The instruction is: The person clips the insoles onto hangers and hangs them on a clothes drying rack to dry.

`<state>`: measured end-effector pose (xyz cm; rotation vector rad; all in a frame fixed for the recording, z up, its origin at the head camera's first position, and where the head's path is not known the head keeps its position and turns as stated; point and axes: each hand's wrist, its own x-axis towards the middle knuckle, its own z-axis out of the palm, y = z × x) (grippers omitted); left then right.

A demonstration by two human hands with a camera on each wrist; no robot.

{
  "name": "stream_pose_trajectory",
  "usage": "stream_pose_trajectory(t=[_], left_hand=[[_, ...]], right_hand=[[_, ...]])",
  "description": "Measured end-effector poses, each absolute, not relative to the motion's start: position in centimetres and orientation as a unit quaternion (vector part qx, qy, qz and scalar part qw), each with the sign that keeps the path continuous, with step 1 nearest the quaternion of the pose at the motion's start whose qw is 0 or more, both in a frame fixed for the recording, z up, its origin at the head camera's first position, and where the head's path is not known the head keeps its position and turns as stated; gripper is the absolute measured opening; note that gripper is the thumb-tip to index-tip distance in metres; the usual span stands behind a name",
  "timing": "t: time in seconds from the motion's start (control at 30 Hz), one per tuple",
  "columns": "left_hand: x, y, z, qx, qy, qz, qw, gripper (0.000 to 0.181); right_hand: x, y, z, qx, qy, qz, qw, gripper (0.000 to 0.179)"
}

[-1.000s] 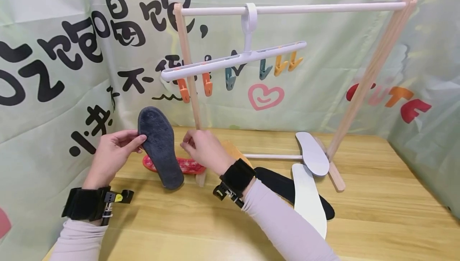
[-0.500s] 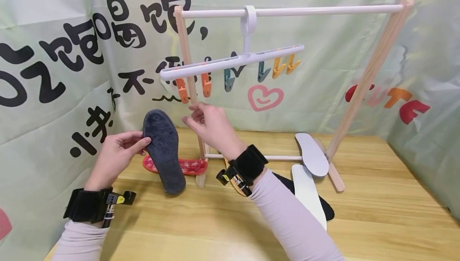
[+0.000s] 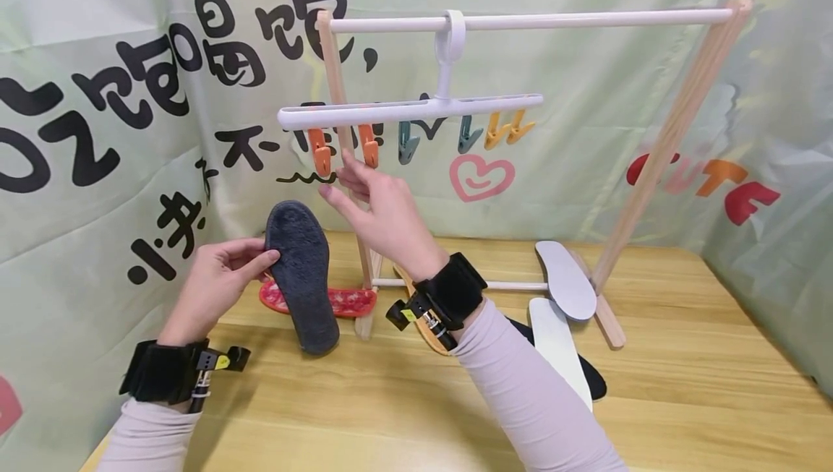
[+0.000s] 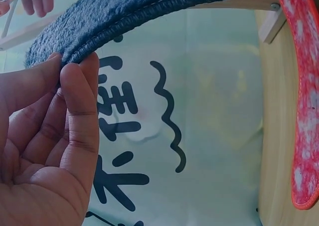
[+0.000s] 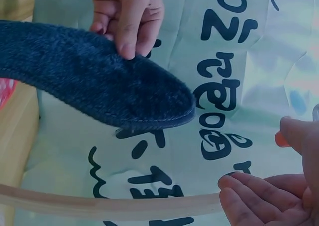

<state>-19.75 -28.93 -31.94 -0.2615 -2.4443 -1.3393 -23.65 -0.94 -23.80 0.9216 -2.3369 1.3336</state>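
Note:
My left hand pinches a dark grey fuzzy insole by its side edge near the wide end, thumb on the front face. The insole hangs upright, slightly tilted, toe end up. My right hand, fingers extended and thumb apart, reaches up just below two orange clips: the outer one and the inner one. Nothing is in its grasp. Both clips hang from a white hanger, which also carries teal clips and yellow clips. The right wrist view shows the insole beside my spread right-hand fingers.
The hanger hooks over the white rod of a wooden rack. On the table lie a red insole, a yellow-orange one, a white one, a black one and a pale grey one.
My right hand has risen from beside the insole to the orange clips, its fingers opening out. The insole has shifted slightly right in my left hand. The hanger has swung a little.

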Motion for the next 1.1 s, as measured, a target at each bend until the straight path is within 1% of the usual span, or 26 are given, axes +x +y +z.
stream_pose_trajectory(t=[0.17, 0.23, 0.37, 0.4, 0.43, 0.53, 0.63, 1.1], left_hand=[[-19.7, -28.8, -32.0, -0.092, -0.863, -0.466, 0.169, 0.033], [-19.7, -28.8, -31.9, -0.093, -0.863, -0.467, 0.168, 0.032], [-19.7, -28.7, -31.9, -0.098, -0.863, -0.466, 0.167, 0.032], [-19.7, -28.6, -31.9, -0.100, -0.863, -0.465, 0.167, 0.032], [-19.7, -28.6, -31.9, -0.101, -0.863, -0.465, 0.167, 0.032], [-19.7, -28.5, -31.8, -0.103, -0.866, -0.460, 0.168, 0.031], [-19.7, -28.4, -31.8, -0.106, -0.867, -0.458, 0.168, 0.030], [-19.7, -27.8, -31.7, -0.124, -0.867, -0.453, 0.167, 0.024]], right_hand=[[-23.4, -1.1, -23.4, 0.327, -0.797, 0.484, 0.154, 0.069], [-23.4, -1.2, -23.3, 0.328, -0.795, 0.485, 0.161, 0.061], [-23.3, -1.4, -23.0, 0.338, -0.784, 0.489, 0.178, 0.035], [-23.3, -1.4, -22.9, 0.342, -0.779, 0.495, 0.176, 0.033], [-23.2, -1.5, -22.8, 0.345, -0.774, 0.503, 0.172, 0.035], [-23.1, -1.4, -22.6, 0.349, -0.757, 0.531, 0.151, 0.047], [-23.1, -1.4, -22.5, 0.354, -0.744, 0.549, 0.139, 0.054], [-23.3, -1.7, -21.8, 0.334, -0.726, 0.575, 0.174, 0.038]])
